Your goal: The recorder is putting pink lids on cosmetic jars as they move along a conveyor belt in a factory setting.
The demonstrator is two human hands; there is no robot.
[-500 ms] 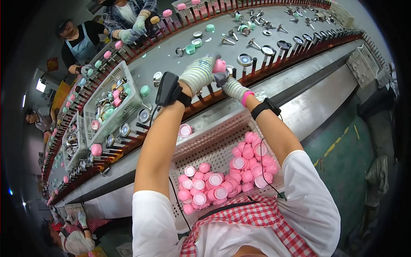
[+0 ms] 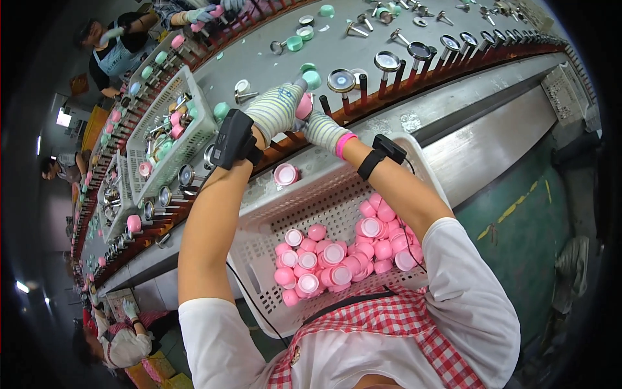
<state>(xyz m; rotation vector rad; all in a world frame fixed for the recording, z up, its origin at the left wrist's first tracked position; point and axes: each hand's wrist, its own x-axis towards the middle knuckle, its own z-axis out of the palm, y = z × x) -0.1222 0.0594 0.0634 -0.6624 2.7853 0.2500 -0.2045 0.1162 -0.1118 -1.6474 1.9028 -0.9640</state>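
A rounded pink cap (image 2: 304, 107) sits between my two gloved hands at the line of upright posts. My left hand (image 2: 277, 109), in a striped knit glove with grey fingertips, is closed on the cap from its left and top. My right hand (image 2: 319, 128), gloved the same way, has its grey fingertips pressed at the cap's lower right side; the post beneath is mostly hidden. Just right of them, a metal disc-headed piece (image 2: 341, 81) stands on a post. Green caps (image 2: 311, 79) lie beyond my hands.
A white perforated basket (image 2: 259, 240) heaped with pink caps (image 2: 334, 254) lies before me. One pink cap (image 2: 285, 174) rests near its far rim. Another basket (image 2: 206, 107) of mixed parts stands left on the grey table (image 2: 253, 61). Co-workers (image 2: 123, 55) work across the line.
Both hands stay at the pink cap and appear further left in the view. The posts and disc-headed pieces have also shifted left, and the basket shows lower and wider.
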